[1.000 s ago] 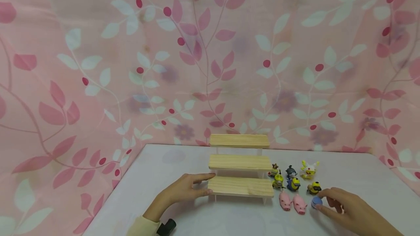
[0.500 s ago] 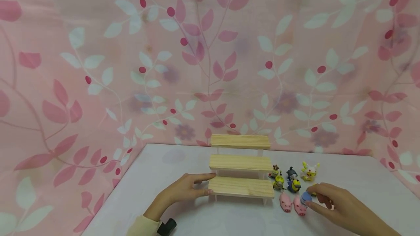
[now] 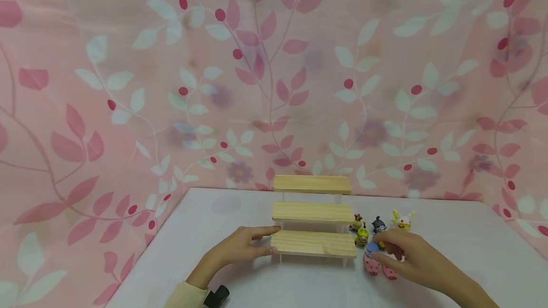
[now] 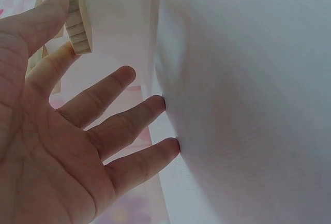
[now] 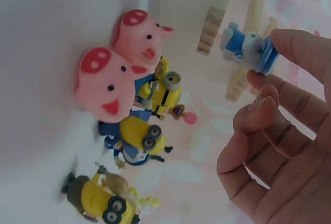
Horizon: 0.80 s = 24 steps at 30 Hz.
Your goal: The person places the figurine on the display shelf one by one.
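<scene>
My left hand (image 3: 246, 250) is at the left end of a three-tier wooden display shelf (image 3: 312, 244), its thumb and index finger pinching the lowest board. The other three fingers are stretched out in the left wrist view, two fingertips touching the white surface. Between thumb and index finger, my right hand (image 3: 413, 255) holds a small blue-and-white figurine (image 5: 252, 49) by its blue hat. It is in the air above two pink toy pigs (image 5: 106, 87). Several yellow minion figures (image 5: 142, 133) stand by the pigs; in the head view my right hand partly hides them.
Behind the minions is a white figure with yellow, antler-like parts (image 3: 403, 219), beside a dark-capped figure (image 3: 378, 225). The white table (image 3: 205, 213) ends at a pink floral cloth backdrop (image 3: 274, 84). A black device (image 3: 217, 296) is strapped to my left wrist.
My right hand has carried the blue figurine leftward, from right of the pigs to above the left one, near the shelf's right end. The left hand stays at the shelf.
</scene>
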Motion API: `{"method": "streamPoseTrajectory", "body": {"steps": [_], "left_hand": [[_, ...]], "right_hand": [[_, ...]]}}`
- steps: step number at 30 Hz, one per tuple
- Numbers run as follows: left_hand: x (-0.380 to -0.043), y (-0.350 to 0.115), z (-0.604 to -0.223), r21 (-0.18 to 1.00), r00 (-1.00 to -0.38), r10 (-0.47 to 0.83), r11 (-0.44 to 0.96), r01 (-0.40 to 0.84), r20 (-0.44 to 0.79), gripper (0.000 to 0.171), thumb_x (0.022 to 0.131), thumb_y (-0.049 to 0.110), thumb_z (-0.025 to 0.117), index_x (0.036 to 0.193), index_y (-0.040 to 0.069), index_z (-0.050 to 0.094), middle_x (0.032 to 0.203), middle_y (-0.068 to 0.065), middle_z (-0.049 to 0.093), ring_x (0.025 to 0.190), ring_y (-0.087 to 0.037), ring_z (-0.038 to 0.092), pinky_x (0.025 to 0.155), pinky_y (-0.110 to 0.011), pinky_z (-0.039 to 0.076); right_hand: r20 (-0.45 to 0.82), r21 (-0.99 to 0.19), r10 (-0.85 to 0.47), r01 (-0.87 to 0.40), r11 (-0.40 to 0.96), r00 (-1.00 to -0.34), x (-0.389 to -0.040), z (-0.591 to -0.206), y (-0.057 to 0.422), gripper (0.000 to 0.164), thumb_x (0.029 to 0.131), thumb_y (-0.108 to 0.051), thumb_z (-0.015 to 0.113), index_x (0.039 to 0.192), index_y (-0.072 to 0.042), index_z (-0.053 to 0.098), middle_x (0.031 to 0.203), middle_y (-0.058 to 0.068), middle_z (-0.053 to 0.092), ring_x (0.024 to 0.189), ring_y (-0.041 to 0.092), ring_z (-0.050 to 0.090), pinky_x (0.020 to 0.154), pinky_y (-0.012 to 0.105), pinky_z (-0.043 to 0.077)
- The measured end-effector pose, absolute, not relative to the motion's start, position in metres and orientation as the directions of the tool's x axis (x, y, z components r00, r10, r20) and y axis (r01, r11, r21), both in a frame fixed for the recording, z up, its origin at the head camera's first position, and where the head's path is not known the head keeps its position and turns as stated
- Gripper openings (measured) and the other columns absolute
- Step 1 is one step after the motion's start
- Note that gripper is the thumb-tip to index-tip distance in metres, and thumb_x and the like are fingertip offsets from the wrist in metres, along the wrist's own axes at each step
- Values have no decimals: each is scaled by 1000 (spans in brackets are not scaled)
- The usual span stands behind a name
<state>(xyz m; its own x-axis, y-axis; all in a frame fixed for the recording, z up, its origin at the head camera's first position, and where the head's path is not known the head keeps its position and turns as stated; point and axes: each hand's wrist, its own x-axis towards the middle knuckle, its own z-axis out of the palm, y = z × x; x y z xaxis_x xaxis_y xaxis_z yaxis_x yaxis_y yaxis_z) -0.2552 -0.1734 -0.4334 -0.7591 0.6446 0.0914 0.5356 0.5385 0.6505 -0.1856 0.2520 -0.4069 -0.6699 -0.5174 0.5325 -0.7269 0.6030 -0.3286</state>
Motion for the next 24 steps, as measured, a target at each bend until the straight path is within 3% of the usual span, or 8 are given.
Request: {"method": "streamPoseTrajectory", "body": {"steps": [6, 13, 24], "left_hand": [[-255, -174, -434, 651, -767, 636, 546, 526, 86, 61, 91, 54, 64, 145, 26, 53, 143, 0, 52, 123, -28, 56, 100, -52, 45], [-255, -173, -434, 653, -762, 641, 536, 534, 97, 59, 91, 55, 65, 143, 31, 54, 142, 2, 53, 123, -24, 56, 100, -50, 46], [-256, -173, -433, 649, -754, 648, 529, 547, 107, 61, 92, 53, 65, 144, 24, 54, 142, 0, 53, 123, -25, 56, 100, -50, 45]], "right_hand": [[514, -351, -535, -733, 582, -671, -193, -406, 238, 23, 86, -24, 79, 104, -29, 66, 70, -19, 44, 61, 0, 41, 52, 17, 37], [575, -331, -562, -797, 505, -594, -200, -406, 222, 25, 84, -18, 81, 104, -25, 66, 72, -18, 44, 60, -2, 40, 49, 14, 36], [488, -414, -574, -753, 511, -658, -209, -398, 197, 19, 91, -28, 74, 109, -26, 67, 73, -18, 45, 60, 0, 41, 51, 17, 39]]}}
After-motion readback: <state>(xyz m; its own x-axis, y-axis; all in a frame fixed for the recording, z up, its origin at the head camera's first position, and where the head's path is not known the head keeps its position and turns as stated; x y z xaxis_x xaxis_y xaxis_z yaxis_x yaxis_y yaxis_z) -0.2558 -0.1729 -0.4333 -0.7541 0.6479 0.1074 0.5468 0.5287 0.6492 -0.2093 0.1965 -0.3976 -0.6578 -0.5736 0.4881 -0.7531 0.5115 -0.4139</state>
